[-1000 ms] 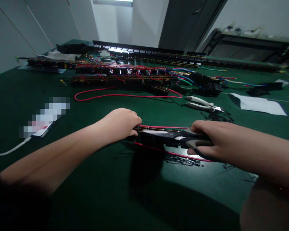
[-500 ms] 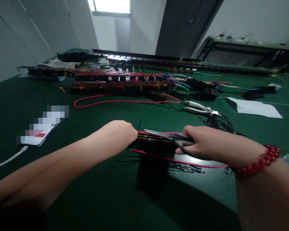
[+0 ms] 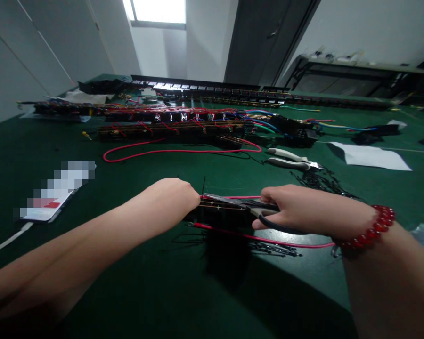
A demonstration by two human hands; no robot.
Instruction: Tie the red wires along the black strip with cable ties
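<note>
In my right hand (image 3: 289,205) is a pair of scissors (image 3: 259,209), its fingers closed round the dark handles. The blades point left, across the top of a black wired assembly (image 3: 229,219) with brass-coloured rods. My left hand (image 3: 178,197) is a closed fist at that assembly's left end; its fingertips are hidden behind it. A thin black cable tie end (image 3: 204,184) sticks up beside the fist, close to the blade tips. One red wire (image 3: 236,197) runs along the assembly's far side, and another red cable (image 3: 261,237) lies along its near side.
White-handled pliers (image 3: 291,160) lie beyond my right hand, near a pile of black cable ties (image 3: 325,181). More loose ties (image 3: 275,248) lie on the near side. A phone (image 3: 53,200) with a white cable is at left. Long wired assemblies (image 3: 176,129) stretch across the back.
The scissors and my right hand have moved slightly left, bringing the blade tips closer to the upright tie end. My left hand keeps its closed pose. The whole view has shifted a little.
</note>
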